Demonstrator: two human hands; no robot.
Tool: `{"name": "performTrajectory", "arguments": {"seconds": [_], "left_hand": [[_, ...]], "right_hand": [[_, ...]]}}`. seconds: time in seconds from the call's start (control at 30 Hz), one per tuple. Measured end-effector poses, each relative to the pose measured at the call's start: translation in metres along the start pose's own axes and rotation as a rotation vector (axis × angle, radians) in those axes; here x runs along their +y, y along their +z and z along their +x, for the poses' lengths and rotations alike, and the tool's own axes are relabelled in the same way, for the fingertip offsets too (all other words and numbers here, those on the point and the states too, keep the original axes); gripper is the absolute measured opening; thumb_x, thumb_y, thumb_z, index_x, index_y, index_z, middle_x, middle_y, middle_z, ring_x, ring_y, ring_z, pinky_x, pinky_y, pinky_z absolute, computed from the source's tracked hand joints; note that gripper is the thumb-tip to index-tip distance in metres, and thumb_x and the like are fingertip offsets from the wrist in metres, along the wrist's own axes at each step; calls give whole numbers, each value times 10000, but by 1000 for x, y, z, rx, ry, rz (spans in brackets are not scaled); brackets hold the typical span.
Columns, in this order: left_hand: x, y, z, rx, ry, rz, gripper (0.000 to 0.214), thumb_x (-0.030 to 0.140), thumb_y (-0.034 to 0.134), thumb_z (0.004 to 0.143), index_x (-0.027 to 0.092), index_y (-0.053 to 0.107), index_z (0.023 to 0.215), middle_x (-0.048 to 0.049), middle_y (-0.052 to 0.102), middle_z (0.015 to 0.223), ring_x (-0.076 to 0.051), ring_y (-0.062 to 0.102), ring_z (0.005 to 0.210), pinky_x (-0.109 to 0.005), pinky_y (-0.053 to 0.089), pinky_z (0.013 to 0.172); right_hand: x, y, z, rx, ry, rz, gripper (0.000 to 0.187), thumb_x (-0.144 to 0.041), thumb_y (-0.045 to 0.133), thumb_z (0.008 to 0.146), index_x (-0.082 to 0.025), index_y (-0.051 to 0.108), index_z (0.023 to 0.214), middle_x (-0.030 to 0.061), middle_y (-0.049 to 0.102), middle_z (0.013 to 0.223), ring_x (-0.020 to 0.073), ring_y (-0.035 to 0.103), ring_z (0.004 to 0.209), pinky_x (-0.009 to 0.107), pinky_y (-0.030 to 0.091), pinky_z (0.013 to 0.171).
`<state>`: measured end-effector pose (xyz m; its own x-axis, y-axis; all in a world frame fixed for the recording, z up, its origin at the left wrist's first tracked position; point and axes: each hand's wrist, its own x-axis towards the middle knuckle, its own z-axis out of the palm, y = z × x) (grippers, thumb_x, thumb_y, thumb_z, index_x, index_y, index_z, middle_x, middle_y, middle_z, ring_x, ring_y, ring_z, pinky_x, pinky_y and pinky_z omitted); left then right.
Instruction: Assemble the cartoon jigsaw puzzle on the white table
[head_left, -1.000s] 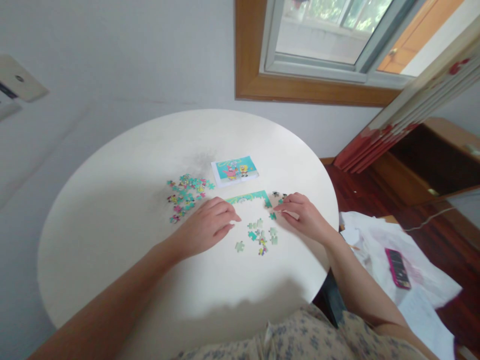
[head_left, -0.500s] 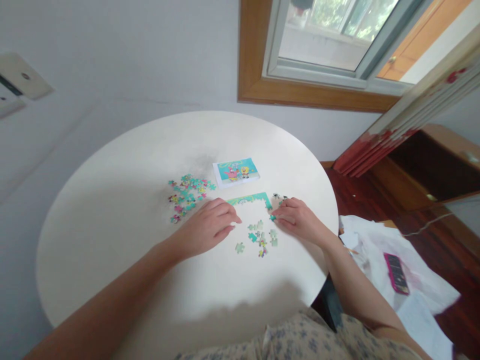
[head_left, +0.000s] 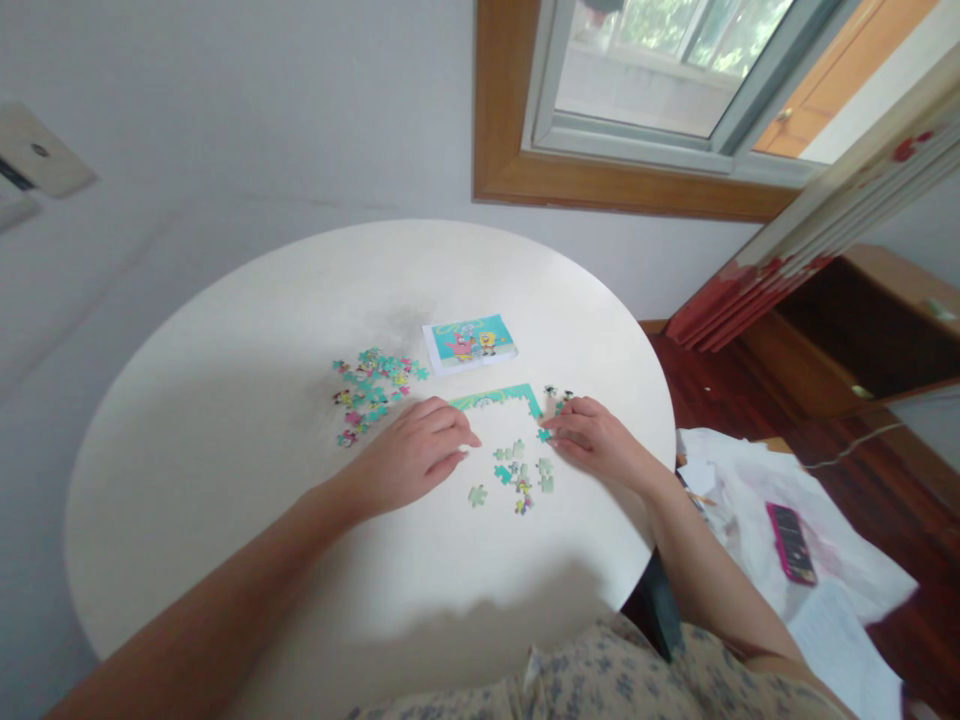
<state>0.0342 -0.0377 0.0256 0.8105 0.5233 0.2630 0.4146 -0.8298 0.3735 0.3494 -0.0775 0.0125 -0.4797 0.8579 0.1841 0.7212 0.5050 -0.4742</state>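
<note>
A joined teal strip of puzzle edge (head_left: pixel 495 398) lies on the round white table (head_left: pixel 225 400). My right hand (head_left: pixel 600 445) rests beside the strip's right end, its fingertips pressed on a small teal piece (head_left: pixel 544 435). My left hand (head_left: pixel 409 455) lies flat on the table just left of the strip, fingers loosely stretched and holding nothing. Several loose green pieces (head_left: pixel 517 470) sit between the two hands. A heap of teal and pink pieces (head_left: pixel 371 385) lies beyond the left hand.
A small picture card (head_left: pixel 469 342) with cartoon figures lies behind the strip. To the right, on the floor, are white papers (head_left: pixel 750 490) and a pink phone (head_left: pixel 790 542). A window and curtain stand behind the table.
My right hand has slid a little left and down onto the small teal piece by the strip's end. My left hand has hardly moved.
</note>
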Motion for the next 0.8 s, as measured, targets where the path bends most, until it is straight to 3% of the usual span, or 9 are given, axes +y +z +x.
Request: {"name": "performTrajectory", "arguments": {"seconds": [0.5, 0.63, 0.8], "left_hand": [[-3, 2, 0, -1, 5, 13, 207, 229, 485, 957, 224, 673, 1044, -48, 651, 1025, -206, 544, 1007, -369, 385, 945], [-9, -8, -2, 54, -3, 56, 233, 190, 468, 947, 208, 669, 1062, -61, 650, 1021, -214, 545, 1008, -368, 393, 947], [-19, -25, -7, 153, -107, 106, 301, 131, 402, 932, 189, 660, 1075, -70, 650, 1036, -227, 545, 1028, -385, 399, 981]], "right_hand": [[-2, 3, 2, 29, 49, 76, 227, -134, 615, 850, -192, 695, 1055, 68, 593, 887, 173, 575, 784, 337, 485, 782], [-2, 2, 2, 28, 72, 109, 217, -129, 621, 840, -197, 681, 1038, 58, 592, 887, 165, 575, 777, 325, 482, 776], [-7, 1, 3, 10, 133, 200, 178, -122, 613, 831, -191, 651, 991, 50, 573, 909, 133, 559, 713, 274, 471, 688]]}}
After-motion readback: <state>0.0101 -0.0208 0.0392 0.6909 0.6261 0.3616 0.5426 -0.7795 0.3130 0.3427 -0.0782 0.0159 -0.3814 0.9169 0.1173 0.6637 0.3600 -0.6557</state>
